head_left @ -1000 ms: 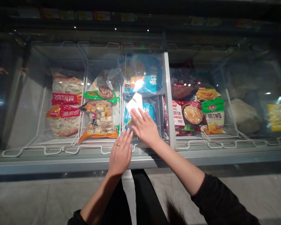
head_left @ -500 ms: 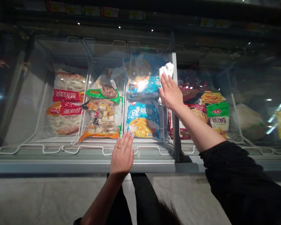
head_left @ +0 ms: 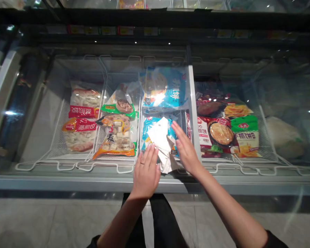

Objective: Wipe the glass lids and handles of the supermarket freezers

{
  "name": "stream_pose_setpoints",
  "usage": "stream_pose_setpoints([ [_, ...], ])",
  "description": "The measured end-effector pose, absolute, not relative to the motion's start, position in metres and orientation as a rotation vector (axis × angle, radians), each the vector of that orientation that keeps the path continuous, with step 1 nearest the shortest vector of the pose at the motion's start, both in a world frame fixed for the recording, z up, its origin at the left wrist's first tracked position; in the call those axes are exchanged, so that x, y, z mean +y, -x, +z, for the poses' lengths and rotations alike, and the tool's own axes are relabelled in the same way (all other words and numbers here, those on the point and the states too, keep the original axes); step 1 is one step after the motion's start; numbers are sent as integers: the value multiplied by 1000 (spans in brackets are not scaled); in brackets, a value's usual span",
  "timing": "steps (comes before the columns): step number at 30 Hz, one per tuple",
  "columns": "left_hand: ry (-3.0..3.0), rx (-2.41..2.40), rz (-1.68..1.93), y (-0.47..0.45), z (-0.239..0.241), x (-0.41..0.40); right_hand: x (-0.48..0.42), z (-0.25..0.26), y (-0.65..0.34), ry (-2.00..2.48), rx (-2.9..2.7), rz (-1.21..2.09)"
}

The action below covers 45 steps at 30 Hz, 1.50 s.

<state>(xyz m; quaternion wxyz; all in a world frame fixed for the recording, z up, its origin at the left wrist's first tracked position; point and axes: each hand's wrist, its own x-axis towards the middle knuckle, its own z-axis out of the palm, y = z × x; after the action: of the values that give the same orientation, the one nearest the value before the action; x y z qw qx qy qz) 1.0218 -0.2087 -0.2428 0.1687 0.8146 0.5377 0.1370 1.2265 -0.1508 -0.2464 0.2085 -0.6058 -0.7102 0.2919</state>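
A crumpled white wipe [head_left: 160, 132] lies on the freezer's glass lid [head_left: 124, 65], between my two hands; whether it is paper or fabric I cannot tell. My left hand [head_left: 146, 172] rests flat at the glass's near edge, a ring on one finger, its fingertips against the wipe's left side. To the right of the wipe, my right hand [head_left: 187, 153] has its fingers stretched out and grips nothing. Under the glass, a blue food bag [head_left: 150, 129] is partly covered from view by the wipe.
Wire baskets hold dumpling bags [head_left: 81, 127], an orange-edged bag [head_left: 116, 136], another blue bag [head_left: 166, 86], and red and green bags [head_left: 244, 134]. A grey lid frame [head_left: 193, 110] runs front to back beside my right hand. The freezer's metal front edge [head_left: 93, 186] lies close to me.
My right hand has come from the far right of the glass toward me and off the wipe. The wipe now lies unfolded beside my left hand. The view has shifted.
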Motion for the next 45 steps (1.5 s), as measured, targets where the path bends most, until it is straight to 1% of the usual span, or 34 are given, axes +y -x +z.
stream_pose_setpoints([
  [2,-2261,1552,353,-1052,-242,-203,-127,-255,-1245,1824,-1815,659],
  [4,-2183,1633,276,-1083,-247,-195,-99,-268,-1260,1921,-1786,551],
  [7,-2114,1787,125,-1113,-260,-174,-60,-289,-1273,1941,-1890,502],
  [10,-2164,1767,26,-1117,-274,-130,-37,-303,-1276,1932,-1976,469],
  [13,-2210,1726,143,-1107,-286,-67,-31,-311,-1275,1935,-1995,418],
  [16,-2175,1838,289,-1103,-292,-21,-33,-317,-1277,2001,-1858,354],
  [18,-2227,1819,250,-1108,-289,-18,-33,-317,-1279,2070,-1736,320],
  [20,-2370,1642,147,-1117,-283,-35,-32,-312,-1279,2069,-1747,331],
  [24,-2591,1228,24,-1117,-276,-77,-35,-297,-1272,1827,-2083,426],
  [27,-2601,1246,44,-1075,-281,-71,-40,-291,-1270,1691,-2209,477],
  [31,-2428,1685,183,-947,-292,-37,-43,-295,-1272,1670,-2220,489],
  [35,-2217,2072,326,-798,-288,-28,-41,-299,-1269,1701,-2214,427],
  [38,-2025,2321,420,-743,-285,-25,-39,-298,-1264,1805,-2156,359],
  [41,-1989,2362,415,-766,-294,-12,-39,-298,-1261,1839,-2144,377],
  [43,-2076,2237,362,-820,-302,-3,-39,-299,-1263,1841,-2140,393],
  [45,-2185,2048,328,-894,-306,0,-38,-300,-1264,1831,-2123,412],
])
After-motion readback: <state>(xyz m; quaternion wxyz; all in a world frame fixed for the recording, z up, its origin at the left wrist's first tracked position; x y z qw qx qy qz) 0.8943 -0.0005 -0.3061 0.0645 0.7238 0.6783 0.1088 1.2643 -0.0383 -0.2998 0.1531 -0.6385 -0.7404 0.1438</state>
